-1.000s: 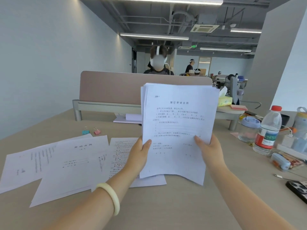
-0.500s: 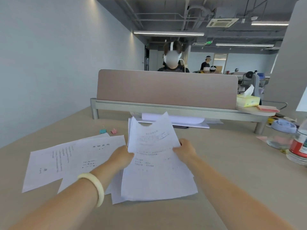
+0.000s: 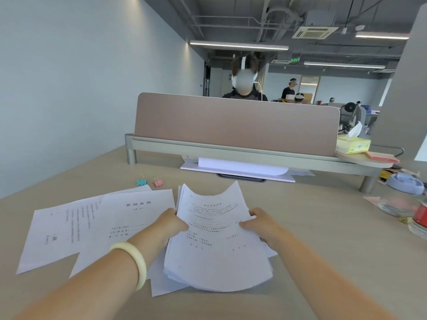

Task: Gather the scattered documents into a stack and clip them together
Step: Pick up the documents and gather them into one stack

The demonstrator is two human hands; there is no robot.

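Note:
A loose stack of printed white sheets (image 3: 217, 241) lies low over the table in front of me, its far edge curling up. My left hand (image 3: 169, 224) grips its left edge and my right hand (image 3: 263, 224) grips its right edge. Another sheet (image 3: 161, 285) pokes out underneath the stack. To the left, two more printed documents lie flat and overlapping: one with a bold heading (image 3: 129, 222) and one further left (image 3: 55, 234). A teal binder clip (image 3: 141, 182) and a pink binder clip (image 3: 157, 182) sit beyond them.
A desk divider panel (image 3: 231, 123) crosses the far side, with a white pile of paper (image 3: 240, 168) under its shelf. A person sits behind it. At the right stand a glass jar with a blue lid (image 3: 403, 192), a tissue pack (image 3: 353, 145) and a red-labelled bottle (image 3: 420, 215).
Both hands have lowered the stack from upright at chest height down onto the table, over the sheet that lay in the middle. The camera tilted and shifted right.

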